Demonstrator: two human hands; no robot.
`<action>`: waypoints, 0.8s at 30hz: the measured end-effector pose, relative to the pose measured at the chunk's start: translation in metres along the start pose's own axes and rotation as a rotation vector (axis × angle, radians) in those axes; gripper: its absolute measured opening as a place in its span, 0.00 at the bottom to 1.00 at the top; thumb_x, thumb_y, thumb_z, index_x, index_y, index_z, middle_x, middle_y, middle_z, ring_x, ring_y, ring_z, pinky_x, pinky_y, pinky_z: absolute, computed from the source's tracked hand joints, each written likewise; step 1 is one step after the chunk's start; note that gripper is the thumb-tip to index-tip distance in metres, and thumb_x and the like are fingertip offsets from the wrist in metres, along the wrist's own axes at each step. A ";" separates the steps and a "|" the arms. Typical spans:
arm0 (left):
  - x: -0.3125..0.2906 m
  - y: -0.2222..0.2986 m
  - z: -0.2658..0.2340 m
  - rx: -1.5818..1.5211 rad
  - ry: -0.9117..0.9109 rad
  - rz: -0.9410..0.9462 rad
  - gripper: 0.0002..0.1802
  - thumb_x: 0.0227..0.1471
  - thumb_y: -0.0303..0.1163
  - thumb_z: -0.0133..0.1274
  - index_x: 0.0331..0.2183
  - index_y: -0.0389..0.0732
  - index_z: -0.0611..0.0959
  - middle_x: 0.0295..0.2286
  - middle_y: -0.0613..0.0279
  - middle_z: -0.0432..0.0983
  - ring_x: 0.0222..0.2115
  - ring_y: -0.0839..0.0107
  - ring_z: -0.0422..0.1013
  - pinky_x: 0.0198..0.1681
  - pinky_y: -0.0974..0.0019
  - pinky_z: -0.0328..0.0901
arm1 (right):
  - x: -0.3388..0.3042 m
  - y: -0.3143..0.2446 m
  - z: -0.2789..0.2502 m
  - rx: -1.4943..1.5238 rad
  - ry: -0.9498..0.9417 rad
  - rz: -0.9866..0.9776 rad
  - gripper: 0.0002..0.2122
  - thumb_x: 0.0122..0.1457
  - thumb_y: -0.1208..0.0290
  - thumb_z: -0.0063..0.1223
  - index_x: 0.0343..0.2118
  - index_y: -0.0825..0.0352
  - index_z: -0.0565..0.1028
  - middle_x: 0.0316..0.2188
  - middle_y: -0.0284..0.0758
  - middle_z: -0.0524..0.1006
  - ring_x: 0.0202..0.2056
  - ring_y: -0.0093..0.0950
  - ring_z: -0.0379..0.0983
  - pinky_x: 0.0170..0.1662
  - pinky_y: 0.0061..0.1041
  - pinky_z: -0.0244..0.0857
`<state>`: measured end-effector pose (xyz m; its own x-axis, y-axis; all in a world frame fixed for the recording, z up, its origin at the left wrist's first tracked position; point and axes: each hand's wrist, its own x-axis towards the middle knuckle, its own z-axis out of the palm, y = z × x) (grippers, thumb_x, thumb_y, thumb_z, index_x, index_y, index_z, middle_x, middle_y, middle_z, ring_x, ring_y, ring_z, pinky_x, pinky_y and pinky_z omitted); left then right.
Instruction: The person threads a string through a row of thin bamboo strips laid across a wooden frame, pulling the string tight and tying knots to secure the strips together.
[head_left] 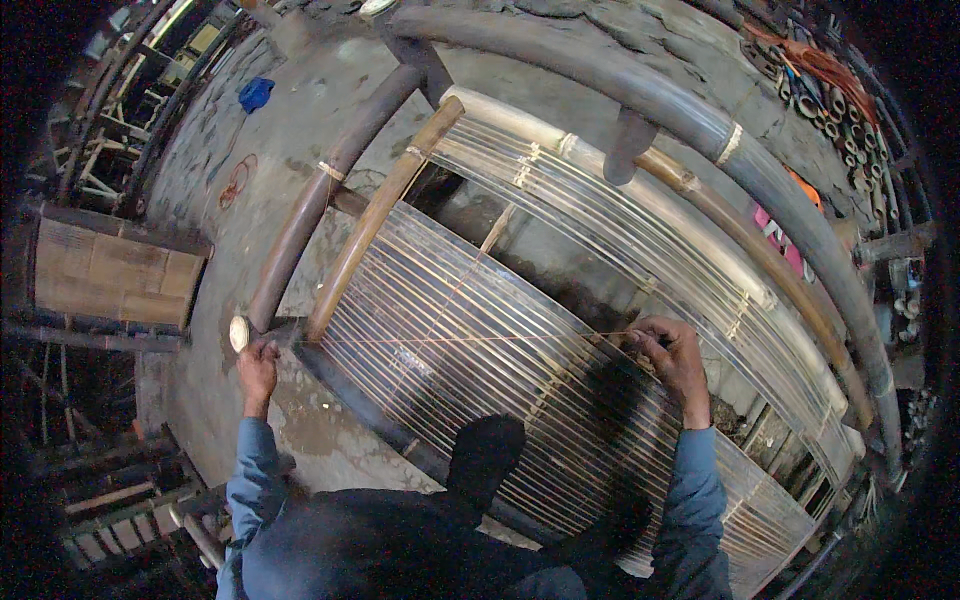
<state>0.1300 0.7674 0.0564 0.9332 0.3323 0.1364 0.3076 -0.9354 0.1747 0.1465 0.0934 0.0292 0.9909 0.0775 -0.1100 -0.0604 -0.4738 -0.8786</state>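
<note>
A thin orange string (480, 339) runs taut across the slatted seat (400, 290) of a bamboo bench. At its right end, the fingertips of my right hand (676, 362) pinch it above the seat's far edge. My left hand (258, 376) is closed at the string's other end, beside the pale cut end of a bamboo post (239, 333); its fingers partly hide what they grip. Another length of string slants over the slats toward a pale strip (497, 229) at the seat's far edge. Light lashings bind the slats of the backrest (600, 225).
Thick dark bamboo poles (640, 78) frame the bench. A woven panel (115, 272) stands at the left. Blue cloth (256, 94) and a reddish coil of cord (237, 181) lie on the grey floor. Cut bamboo tubes (850, 140) are stacked at the far right.
</note>
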 end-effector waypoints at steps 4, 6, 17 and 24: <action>-0.002 -0.001 -0.017 0.237 -0.170 -0.233 0.14 0.53 0.36 0.59 0.41 0.40 0.85 0.37 0.47 0.81 0.40 0.50 0.77 0.44 0.51 0.69 | 0.012 -0.014 0.019 0.021 -0.084 -0.137 0.07 0.57 0.72 0.61 0.36 0.68 0.81 0.30 0.39 0.82 0.31 0.28 0.79 0.37 0.27 0.70; -0.017 0.039 -0.027 0.474 -0.091 -0.038 0.19 0.50 0.34 0.61 0.46 0.43 0.83 0.46 0.47 0.75 0.49 0.49 0.71 0.51 0.49 0.65 | 0.013 -0.031 0.041 0.021 -0.199 -0.133 0.06 0.56 0.72 0.60 0.34 0.67 0.81 0.31 0.40 0.82 0.31 0.33 0.80 0.36 0.30 0.71; -0.036 0.300 -0.033 -0.989 -0.914 0.336 0.20 0.64 0.40 0.52 0.49 0.35 0.78 0.35 0.63 0.79 0.37 0.73 0.73 0.44 0.67 0.67 | 0.035 -0.162 0.127 0.243 -0.090 -0.290 0.08 0.58 0.71 0.55 0.34 0.70 0.80 0.28 0.49 0.78 0.29 0.40 0.78 0.35 0.34 0.68; -0.040 0.293 -0.003 -0.983 -0.789 0.312 0.12 0.61 0.31 0.55 0.28 0.34 0.82 0.22 0.68 0.76 0.25 0.79 0.68 0.30 0.70 0.64 | 0.027 -0.135 0.131 0.315 -0.139 -0.154 0.09 0.57 0.70 0.59 0.31 0.72 0.80 0.24 0.43 0.79 0.25 0.24 0.73 0.33 0.30 0.67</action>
<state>0.1823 0.4804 0.1056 0.9004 -0.3571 -0.2484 0.1090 -0.3675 0.9236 0.1655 0.2740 0.0837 0.9669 0.2552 -0.0081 0.0329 -0.1560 -0.9872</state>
